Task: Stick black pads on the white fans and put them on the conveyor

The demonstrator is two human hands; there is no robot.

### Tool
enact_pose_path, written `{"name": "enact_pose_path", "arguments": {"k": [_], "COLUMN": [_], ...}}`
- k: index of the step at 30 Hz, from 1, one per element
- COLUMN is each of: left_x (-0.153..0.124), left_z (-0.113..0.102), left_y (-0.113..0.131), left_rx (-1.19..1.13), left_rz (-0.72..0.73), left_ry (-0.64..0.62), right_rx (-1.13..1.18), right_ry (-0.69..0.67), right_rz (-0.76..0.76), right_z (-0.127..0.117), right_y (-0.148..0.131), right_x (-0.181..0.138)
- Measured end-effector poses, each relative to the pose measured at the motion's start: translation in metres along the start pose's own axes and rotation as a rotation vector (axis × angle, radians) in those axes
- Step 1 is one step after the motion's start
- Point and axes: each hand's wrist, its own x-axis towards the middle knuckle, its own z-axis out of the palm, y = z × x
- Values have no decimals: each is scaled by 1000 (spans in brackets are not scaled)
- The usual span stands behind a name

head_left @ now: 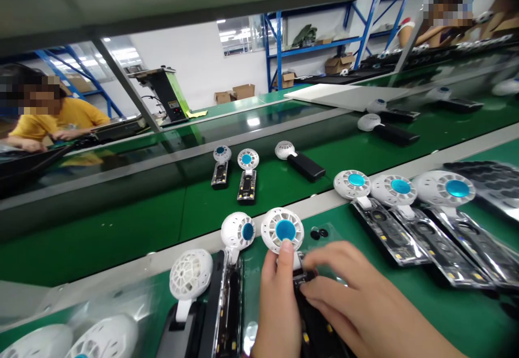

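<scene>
Green matting covers the surface (446,315) along the bottom of the frame, with a green conveyor belt (133,223) running behind it and blue shelving (279,50) against the white back wall. At the far left a person in a yellow shirt (73,117) leans over another line.

Low on the left lie four white fan units: two cut off at the bottom corner, one with a mesh head (190,274), one with a blue-centred head (238,231). In the lower centre the left hand (275,304) has its thumb pressed on the round head of a fifth fan, the held fan (283,230), its fingers closed around the dark handle below. The right hand (357,304) covers that handle, fingertips pinching its top end.

On the belt behind sit three small fans (247,168). To the right, three open fans (399,206) lie side by side, and four more rest on the upper right belt.
</scene>
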Motion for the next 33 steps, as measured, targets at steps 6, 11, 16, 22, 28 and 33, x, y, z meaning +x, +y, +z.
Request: {"name": "enact_pose_path", "arguments": {"k": [6,11,16,22,28,33], "left_x": [-5,-12,-35,-3,105,138], "left_z": [0,1,12,27,56,71], "left_y": [0,4,15,74,121,116], "left_rx": [29,127,268,837,975,886], "left_rz": [-1,40,232,673,423,164], "left_ry": [14,23,72,131,95,-4], "right_rx": [9,356,728,1086,723,384], "right_ry": [3,-55,-107,76,256,291], "right_rz": [107,461,495,558,633,664], "right_z": [9,13,0,-17,-40,-42], "right_y": [8,6,-6,23,72,94], "right_x": [4,8,8,28,95,152]}}
